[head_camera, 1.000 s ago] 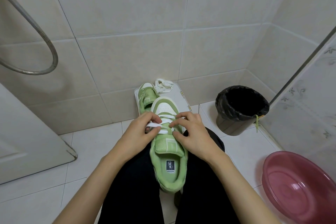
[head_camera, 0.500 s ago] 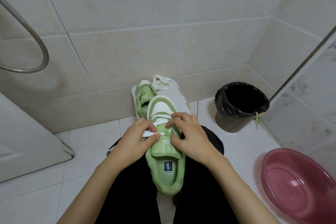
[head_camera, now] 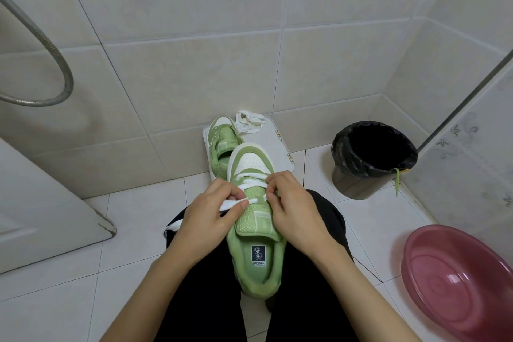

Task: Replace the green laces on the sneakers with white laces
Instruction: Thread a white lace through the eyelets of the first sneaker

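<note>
The fingers (head_camera: 241, 207) of the left hand (head_camera: 205, 216) are closed narrow, thumb against forefinger, pinching a flat white lace (head_camera: 256, 199) just left of the near sneaker (head_camera: 255, 258). The fingers (head_camera: 274, 183) of the right hand (head_camera: 294, 211) are curled tight at the right eyelet row of that sneaker, gripping its edge where the lace enters; whether they also pinch the lace itself cannot be told.

The near sneaker lies on the person's lap, toe pointing away, tongue folded up. White lace already crosses its lowest eyelets near the toe, and one band spans the tongue between the two hands. The upper eyelets toward the collar look unlaced yet. A loose tail of the lace trails left of the sneaker, past the left hand and over the knee.

Beyond the near sneaker's toe, the second sneaker (head_camera: 219, 147) stands on a white board (head_camera: 277, 141) on the floor. No lace shows in it, and a bundled spare white lace (head_camera: 248, 119) lies just beside it. To the right of the near sneaker, well apart, a green lace (head_camera: 397, 180) hangs over the rim of a black-lined bin (head_camera: 372, 158).

By this showing the green laces appear to be out of both sneakers, the first sneaker is roughly part-way relaced, and the second is wholly left to do.
</note>
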The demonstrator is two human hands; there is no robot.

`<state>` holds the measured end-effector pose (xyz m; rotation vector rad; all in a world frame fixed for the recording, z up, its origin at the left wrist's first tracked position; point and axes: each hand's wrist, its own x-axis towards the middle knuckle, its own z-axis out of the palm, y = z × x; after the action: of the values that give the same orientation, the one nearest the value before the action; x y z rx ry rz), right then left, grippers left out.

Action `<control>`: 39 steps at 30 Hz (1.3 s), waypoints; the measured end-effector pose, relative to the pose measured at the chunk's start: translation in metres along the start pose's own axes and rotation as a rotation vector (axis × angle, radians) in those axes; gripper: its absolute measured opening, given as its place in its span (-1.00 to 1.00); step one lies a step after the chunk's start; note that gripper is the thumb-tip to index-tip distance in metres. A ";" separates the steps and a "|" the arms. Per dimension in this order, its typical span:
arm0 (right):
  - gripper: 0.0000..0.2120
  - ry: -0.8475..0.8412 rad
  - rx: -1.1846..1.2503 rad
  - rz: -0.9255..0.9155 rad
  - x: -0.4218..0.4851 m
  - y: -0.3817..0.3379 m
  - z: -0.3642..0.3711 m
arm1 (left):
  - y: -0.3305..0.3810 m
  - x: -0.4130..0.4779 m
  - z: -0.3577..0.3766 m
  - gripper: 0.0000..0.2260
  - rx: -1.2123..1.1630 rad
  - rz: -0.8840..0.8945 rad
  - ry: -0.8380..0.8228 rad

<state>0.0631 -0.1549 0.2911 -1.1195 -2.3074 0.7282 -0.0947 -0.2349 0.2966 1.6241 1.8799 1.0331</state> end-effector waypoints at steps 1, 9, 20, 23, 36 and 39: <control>-0.88 0.005 0.006 0.010 -0.001 0.000 0.000 | 0.001 -0.001 -0.001 -0.96 -0.011 0.004 -0.001; -0.87 0.057 0.354 0.131 -0.006 0.006 -0.008 | -0.002 0.000 -0.003 -0.86 -0.045 0.026 0.004; -0.74 0.122 0.555 0.204 -0.009 0.002 -0.017 | 0.010 0.008 -0.009 -0.73 -0.067 -0.092 -0.106; -0.86 0.037 0.473 0.100 -0.011 0.001 -0.018 | 0.012 0.008 -0.010 -0.90 0.023 -0.097 -0.098; -0.92 -0.038 0.174 0.132 -0.004 -0.004 -0.007 | 0.024 0.015 -0.012 -0.88 0.007 -0.268 -0.041; -0.92 -0.043 0.178 0.135 -0.004 -0.004 -0.007 | 0.024 0.018 -0.014 -0.84 0.006 -0.267 -0.096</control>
<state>0.0674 -0.1583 0.2986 -1.1951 -2.1680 0.9962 -0.0940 -0.2202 0.3262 1.3534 1.9698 0.8242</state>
